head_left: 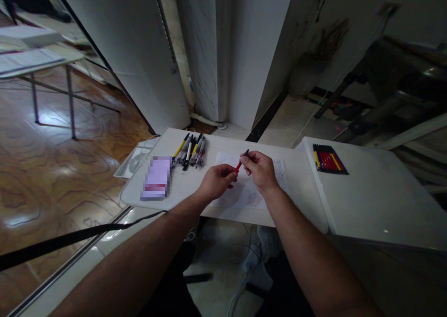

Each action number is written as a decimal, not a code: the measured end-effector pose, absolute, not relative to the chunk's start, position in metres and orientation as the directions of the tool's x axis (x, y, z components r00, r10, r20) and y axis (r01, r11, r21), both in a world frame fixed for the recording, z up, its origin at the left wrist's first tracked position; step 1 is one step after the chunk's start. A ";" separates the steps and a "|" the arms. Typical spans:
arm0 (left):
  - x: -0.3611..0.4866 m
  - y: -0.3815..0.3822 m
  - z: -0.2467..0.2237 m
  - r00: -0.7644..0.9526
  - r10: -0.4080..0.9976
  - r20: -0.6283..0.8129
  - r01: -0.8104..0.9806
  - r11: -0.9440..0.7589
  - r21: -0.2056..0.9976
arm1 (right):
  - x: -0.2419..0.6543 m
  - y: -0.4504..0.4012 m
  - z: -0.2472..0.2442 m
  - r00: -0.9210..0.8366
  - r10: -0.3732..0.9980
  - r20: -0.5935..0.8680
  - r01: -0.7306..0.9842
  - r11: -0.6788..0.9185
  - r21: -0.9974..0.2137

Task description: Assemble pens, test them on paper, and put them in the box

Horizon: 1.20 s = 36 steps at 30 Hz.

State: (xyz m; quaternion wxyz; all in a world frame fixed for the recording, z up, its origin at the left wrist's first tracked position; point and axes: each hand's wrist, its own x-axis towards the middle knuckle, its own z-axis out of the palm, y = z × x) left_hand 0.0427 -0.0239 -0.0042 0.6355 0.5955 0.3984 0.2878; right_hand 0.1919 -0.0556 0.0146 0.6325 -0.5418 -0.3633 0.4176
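Note:
Between both hands, over the small white table (223, 145), is a red pen (238, 167) with a dark end, tilted up to the right. My left hand (218, 181) pinches its lower red end. The fingers of my right hand (259, 168) are closed on the dark upper part. Below the hands lies a sheet of paper (240, 198) with writing or marks on it, too small to read. Left of my left hand, several pens (190, 151) with yellow, white, black and clear barrels lie side by side.
A blurred-out phone-like object (157, 177) lies on the table's left. A row of red, yellow and dark pens (330, 159) lies on the white surface (377, 196) at right. A black strap (84, 235) crosses at lower left. Cables and a power strip (251, 256) lie below.

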 end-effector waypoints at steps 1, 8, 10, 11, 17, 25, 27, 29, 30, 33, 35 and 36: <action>0.043 -0.024 -0.005 0.511 0.845 -0.159 0.097 0.128 0.987 | 0.191 -0.056 0.015 0.378 0.926 0.009 -0.125 0.061 -0.990; 0.043 -0.023 -0.004 0.509 0.845 -0.162 0.080 0.141 0.987 | 0.191 -0.055 0.016 0.361 0.932 0.030 -0.085 0.065 -0.994; 0.043 -0.023 -0.002 0.512 0.843 -0.166 0.090 0.140 0.986 | 0.191 -0.055 0.015 0.355 0.934 0.040 -0.087 0.075 -0.993; 0.043 -0.024 -0.002 0.514 0.841 -0.169 0.095 0.140 0.986 | 0.192 -0.055 0.015 0.356 0.933 0.043 -0.088 0.079 -0.993; 0.043 -0.024 0.000 0.513 0.839 -0.180 0.112 0.143 0.983 | 0.192 -0.056 0.016 0.407 0.913 0.028 -0.104 0.076 -0.992; 0.042 -0.023 0.001 0.496 0.853 -0.161 0.079 0.141 0.987 | 0.194 -0.056 0.015 0.381 0.923 0.048 -0.077 0.083 -0.994; 0.041 -0.023 0.002 0.488 0.859 -0.155 0.062 0.143 0.988 | 0.194 -0.055 0.015 0.378 0.925 0.050 -0.069 0.082 -0.994; 0.041 -0.023 0.002 0.493 0.856 -0.154 0.053 0.147 0.988 | 0.194 -0.055 0.015 0.375 0.926 0.047 -0.066 0.078 -0.995; 0.041 -0.023 0.002 0.496 0.855 -0.154 0.050 0.148 0.988 | 0.194 -0.055 0.015 0.375 0.926 0.046 -0.066 0.076 -0.995; 0.042 -0.023 0.002 0.502 0.851 -0.155 0.044 0.154 0.987 | 0.195 -0.056 0.016 0.379 0.924 0.048 -0.069 0.080 -0.994; 0.042 -0.024 0.003 0.513 0.844 -0.158 0.048 0.156 0.987 | 0.196 -0.056 0.017 0.383 0.922 0.057 -0.078 0.094 -0.993; 0.041 -0.024 0.003 0.519 0.839 -0.161 0.055 0.155 0.986 | 0.196 -0.056 0.018 0.387 0.920 0.062 -0.083 0.101 -0.991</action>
